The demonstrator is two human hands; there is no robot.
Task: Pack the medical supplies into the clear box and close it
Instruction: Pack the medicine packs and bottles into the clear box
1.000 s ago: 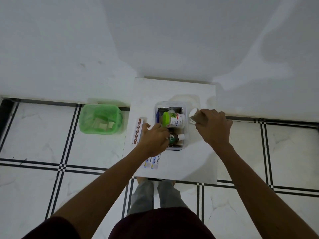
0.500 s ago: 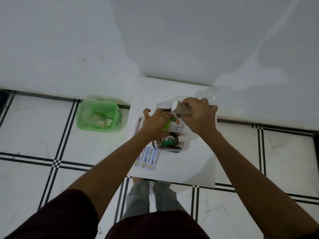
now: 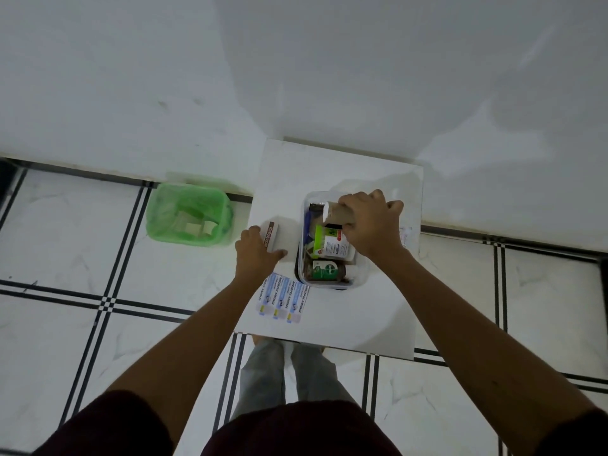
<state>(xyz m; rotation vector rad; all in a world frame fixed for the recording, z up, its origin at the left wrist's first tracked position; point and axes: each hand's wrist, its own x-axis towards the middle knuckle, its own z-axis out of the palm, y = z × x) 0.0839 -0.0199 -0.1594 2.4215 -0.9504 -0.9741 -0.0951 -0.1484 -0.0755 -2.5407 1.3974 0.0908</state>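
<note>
Three strips read "ANTISEPTIC BANDAGE"; right hand grips a tan roll above the Dettol bottle, left hand closing on a carton.

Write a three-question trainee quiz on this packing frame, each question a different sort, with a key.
1. True or false: the green bin stands on the white table.
2. Which hand is over the clear box? A left hand; B right hand
3. Fill in: the antiseptic bandage strips lie on the table, ____ the box.

Key: 1 false, it is on the floor beside the table; 2 B, pressing a brown bottle in; 3 outside.
</note>
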